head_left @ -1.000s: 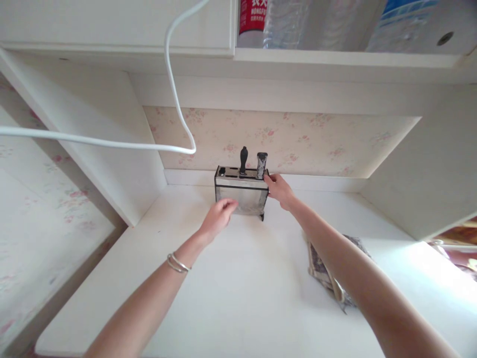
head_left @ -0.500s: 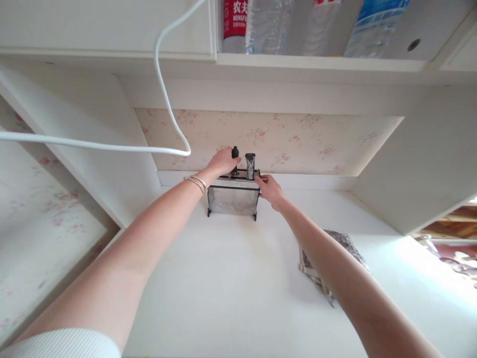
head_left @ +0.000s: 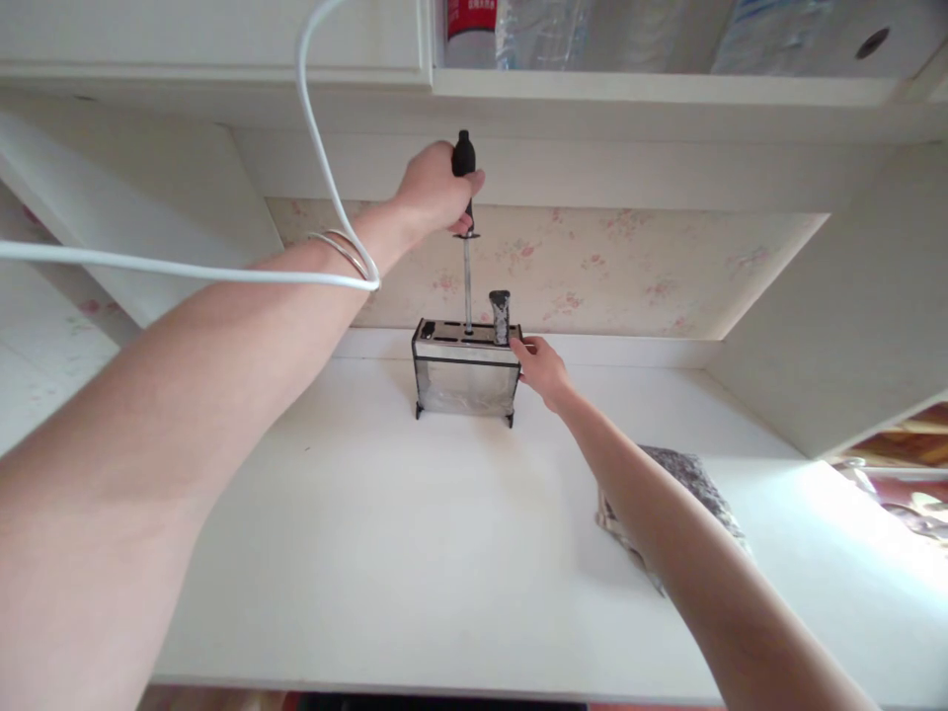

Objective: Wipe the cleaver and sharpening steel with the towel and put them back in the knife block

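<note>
1. Near the back edge of the white, flat-topped counter [head_left: 415, 553], roughly midway along it, stands an upright rectangular knife holder [head_left: 465, 387] with a black frame, a slotted silver top and a pale, see-through-looking front panel.
2. Above that back edge, the left hand [head_left: 434, 188] is closed around the black, rounded handle of a slim grey metal rod [head_left: 467, 281]. The rod is upright, its lower end at the slotted top; how deep it goes is hidden.
3. At the holder's right end, the right hand [head_left: 543, 370] is partly curled, its thumb by the top corner and its fingers against the side, keeping hold of that end.
4. Just left of that thumb, a black-and-grey mottled handle [head_left: 501, 318] stands up from the holder's top.
5. Toward the counter's right side, well apart from the holder, lies a grey-and-beige patterned fabric item [head_left: 685, 474], partly hidden by the right forearm.
</note>
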